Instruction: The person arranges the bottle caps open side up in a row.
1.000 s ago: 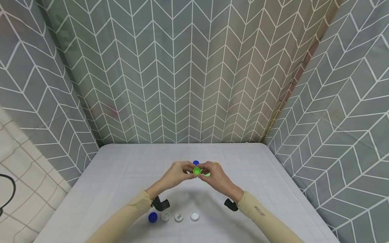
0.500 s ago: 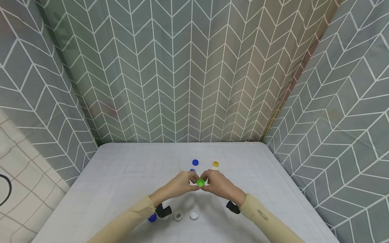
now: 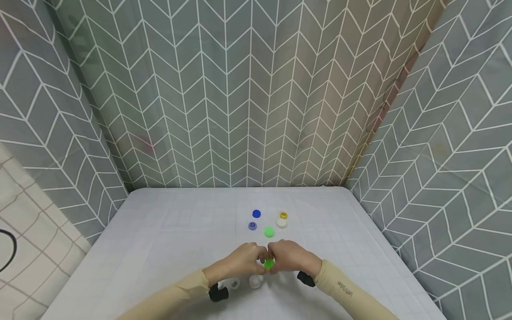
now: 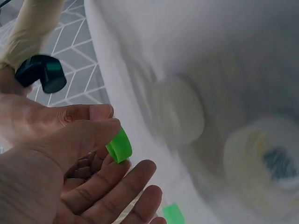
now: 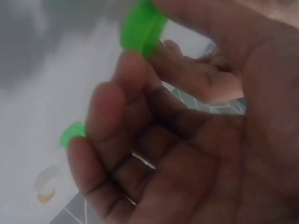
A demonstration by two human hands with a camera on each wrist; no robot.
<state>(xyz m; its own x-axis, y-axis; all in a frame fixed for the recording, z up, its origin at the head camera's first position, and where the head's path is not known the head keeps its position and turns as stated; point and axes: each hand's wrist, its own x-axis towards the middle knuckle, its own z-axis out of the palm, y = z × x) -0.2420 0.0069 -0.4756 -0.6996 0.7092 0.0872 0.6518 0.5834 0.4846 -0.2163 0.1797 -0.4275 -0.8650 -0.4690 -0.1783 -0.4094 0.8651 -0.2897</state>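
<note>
In the head view my left hand (image 3: 249, 259) and right hand (image 3: 293, 257) meet low over the table, and both pinch one bright green bottle cap (image 3: 269, 265) between them. My left thumb and fingers hold its near edge in the left wrist view, where the cap (image 4: 120, 146) stands on edge. The right wrist view, somewhat blurred, has the cap (image 5: 141, 29) between my right thumb and fingertip. Beyond the hands a lighter green cap (image 3: 269, 232) lies on the table. Just under the hands sits a white cap (image 3: 256, 281).
Farther back on the white table (image 3: 180, 222) lie a blue cap (image 3: 256, 214), a pale violet cap (image 3: 252, 226), a yellow cap (image 3: 283, 215) and a white cap (image 3: 282, 223). Another whitish cap (image 3: 234, 283) is partly covered by my left wrist. Patterned curtains (image 3: 240, 111) enclose the table.
Both hands have come down toward me and slightly right with the green cap. The caps at the back are uncovered now; the dark blue cap near my left arm has become hidden.
</note>
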